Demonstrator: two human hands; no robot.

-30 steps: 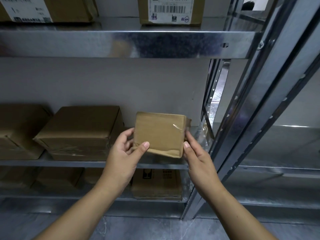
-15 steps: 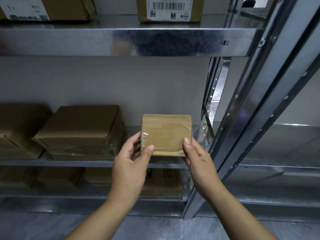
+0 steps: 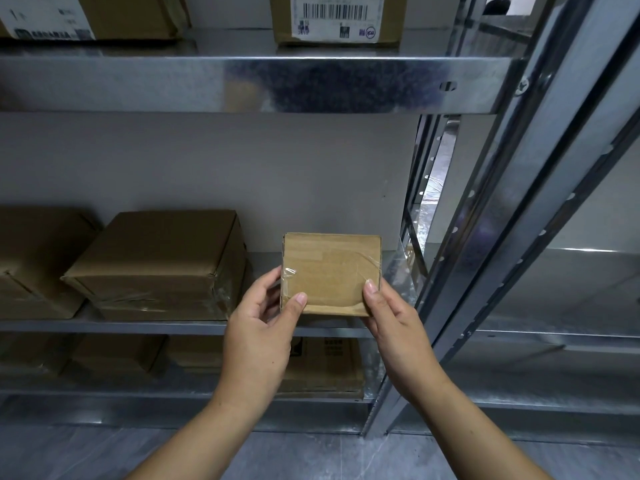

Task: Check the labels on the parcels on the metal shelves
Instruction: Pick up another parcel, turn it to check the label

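Left fingers (image 3: 300, 300): thumb pressed on the lower left of the small parcel's face, the other fingers curled behind its left edge, pinching it.
Right fingers (image 3: 371, 287): thumb on the right edge, the rest hidden behind the box; it looks like a pinch too.
Hands: left hand (image 3: 259, 329) and right hand (image 3: 394, 329) grip only the lower corners.
Small parcel (image 3: 332, 271): held in the air just in front of the middle shelf's (image 3: 138, 327) right end, plain brown face towards the person, no label showing.
Slip risk: the glossy tape (image 3: 360, 261) is slick and the hold is low, so turning the box could tip it out onto the floor (image 3: 104, 455).
Knock risk: the upright post (image 3: 485, 254) is near, and a wide turn could catch a corner on metal.
Neighbour: the larger parcel (image 3: 162, 258) lies just left and could get shoved by a careless set-down.
Missed check: the label may be on a hidden face and go unread.
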